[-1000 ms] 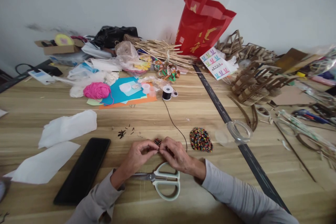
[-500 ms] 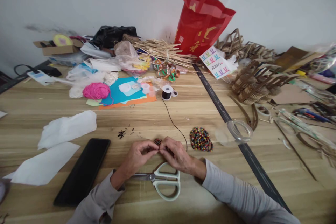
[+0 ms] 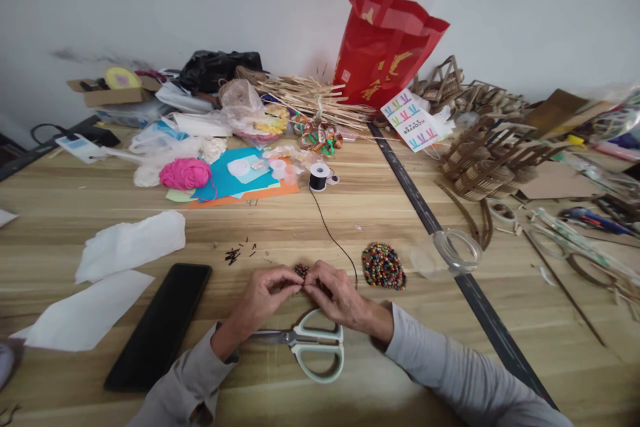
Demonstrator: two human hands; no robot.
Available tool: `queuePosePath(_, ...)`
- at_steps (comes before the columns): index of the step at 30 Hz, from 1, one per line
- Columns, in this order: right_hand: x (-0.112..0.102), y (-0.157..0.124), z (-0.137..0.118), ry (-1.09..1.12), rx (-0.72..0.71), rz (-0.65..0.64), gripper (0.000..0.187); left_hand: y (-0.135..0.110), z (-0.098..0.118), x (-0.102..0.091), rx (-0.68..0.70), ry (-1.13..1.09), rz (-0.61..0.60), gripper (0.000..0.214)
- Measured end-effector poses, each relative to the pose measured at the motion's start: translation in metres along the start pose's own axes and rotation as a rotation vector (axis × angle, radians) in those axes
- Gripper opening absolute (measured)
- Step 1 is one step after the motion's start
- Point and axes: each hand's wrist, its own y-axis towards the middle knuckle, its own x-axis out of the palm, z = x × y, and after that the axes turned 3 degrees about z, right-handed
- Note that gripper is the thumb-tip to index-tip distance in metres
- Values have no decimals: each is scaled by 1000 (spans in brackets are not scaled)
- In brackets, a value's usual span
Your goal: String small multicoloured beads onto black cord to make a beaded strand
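My left hand [image 3: 260, 300] and my right hand [image 3: 334, 295] meet fingertip to fingertip over the wooden table [image 3: 350, 227], both pinched on a small cluster of dark red beads [image 3: 301, 271]. A thin black cord [image 3: 331, 233] runs from my right hand back to a black thread spool [image 3: 319, 176]. A flat pile of multicoloured beads [image 3: 383, 266] lies just right of my right hand. White-handled scissors [image 3: 310, 345] lie under my wrists.
A black phone [image 3: 160, 325] and white paper sheets [image 3: 131, 243] lie to the left. A clear lid [image 3: 456, 250] sits right, beside a black strip [image 3: 425, 213]. Pink yarn [image 3: 185, 173], a red bag [image 3: 385, 47] and wooden frames [image 3: 485, 153] crowd the back.
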Motion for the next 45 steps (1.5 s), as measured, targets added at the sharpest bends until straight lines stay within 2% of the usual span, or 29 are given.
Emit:
queuePosePath(26, 1, 0, 0, -5, 0, 2, 13, 1, 6, 0, -47, -32, 29, 7)
queuePosePath(45, -1, 1, -2, 0, -2, 7, 14, 0, 1, 0, -42, -74, 5, 6)
